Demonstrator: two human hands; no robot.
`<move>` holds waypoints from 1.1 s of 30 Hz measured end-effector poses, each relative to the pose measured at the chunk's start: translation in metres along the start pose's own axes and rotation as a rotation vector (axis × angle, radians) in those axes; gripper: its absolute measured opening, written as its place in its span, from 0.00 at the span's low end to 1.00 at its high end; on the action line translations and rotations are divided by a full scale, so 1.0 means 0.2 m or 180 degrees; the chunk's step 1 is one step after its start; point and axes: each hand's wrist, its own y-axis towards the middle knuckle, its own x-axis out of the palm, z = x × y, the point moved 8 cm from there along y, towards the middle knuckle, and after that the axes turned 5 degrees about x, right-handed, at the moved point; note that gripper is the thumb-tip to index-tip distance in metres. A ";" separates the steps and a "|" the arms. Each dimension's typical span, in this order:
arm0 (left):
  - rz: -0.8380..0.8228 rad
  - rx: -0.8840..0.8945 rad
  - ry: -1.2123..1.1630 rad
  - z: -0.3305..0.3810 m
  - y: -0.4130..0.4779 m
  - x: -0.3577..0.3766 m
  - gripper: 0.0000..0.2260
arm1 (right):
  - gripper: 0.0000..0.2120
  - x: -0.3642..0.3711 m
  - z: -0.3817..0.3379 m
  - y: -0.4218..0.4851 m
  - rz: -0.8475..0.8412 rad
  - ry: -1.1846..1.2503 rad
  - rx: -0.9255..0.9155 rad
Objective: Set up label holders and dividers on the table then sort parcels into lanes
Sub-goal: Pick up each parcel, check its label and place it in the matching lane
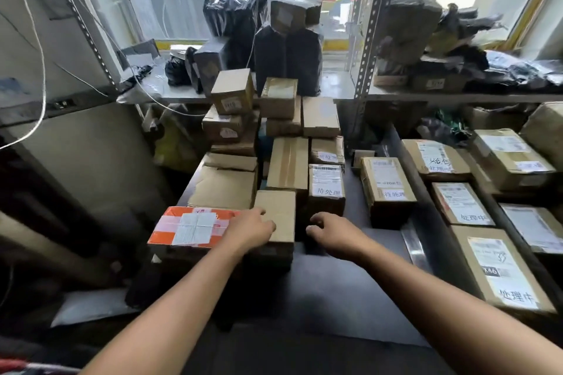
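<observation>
On the dark table (335,292), my left hand (250,229) rests with bent fingers on the top left edge of a small plain cardboard box (278,207). An orange-and-white taped parcel (190,227) lies just left of that box. Hovering a little right of the box, my right hand (330,231) has loosely curled fingers, holds nothing and touches nothing. Behind the box stands a labelled parcel (326,186) with handwritten characters. Dark divider strips (419,192) split the table's right side into lanes that hold labelled parcels (502,271). A shiny clear label holder (416,248) lies beside one strip.
A tall stack of cardboard boxes (274,119) fills the back of the table. Black-wrapped parcels (286,58) stand on the metal shelf (344,97) by the window. More bagged parcels (457,49) crowd the right shelf. A white cable (42,70) hangs at the left.
</observation>
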 end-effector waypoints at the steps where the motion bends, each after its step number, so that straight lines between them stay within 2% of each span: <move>1: -0.0094 -0.0044 -0.0169 -0.01 0.02 0.01 0.25 | 0.20 0.05 -0.01 0.00 -0.0123 0.0370 0.0107; 4: -0.0248 -0.0128 -0.0341 -0.01 0.07 0.05 0.27 | 0.28 0.17 -0.03 0.02 -0.0374 0.1012 0.0291; 6: -0.0298 -0.0242 -0.0296 -0.02 0.09 0.08 0.31 | 0.29 0.23 -0.05 0.02 -0.0518 0.1298 0.0372; 10: -0.0344 -0.0411 -0.0554 -0.04 0.09 0.10 0.35 | 0.18 0.29 -0.05 -0.01 -0.0779 0.1952 0.0692; 13: -0.0465 -0.0355 -0.0823 -0.01 0.09 0.08 0.28 | 0.21 0.29 0.00 0.00 -0.0662 0.2252 0.0900; 15: -0.0591 -0.0295 -0.0834 0.01 0.10 0.06 0.24 | 0.18 0.29 0.06 -0.01 -0.0706 0.2385 0.1150; 21: -0.0515 -0.0247 -0.0775 0.03 0.11 0.09 0.25 | 0.09 0.37 0.16 0.02 -0.0775 0.2484 0.1410; 24: -0.0496 -0.0306 -0.0597 0.02 0.12 0.15 0.29 | 0.12 0.46 0.14 0.02 -0.1040 0.2790 0.1460; 28: -0.0425 -0.0407 -0.0426 0.01 0.12 0.18 0.37 | 0.17 0.55 0.12 0.05 -0.1349 0.3563 0.1458; 33: -0.0240 -0.0174 -0.0763 0.04 0.12 0.14 0.48 | 0.11 0.49 0.08 0.05 -0.1250 0.3837 0.1085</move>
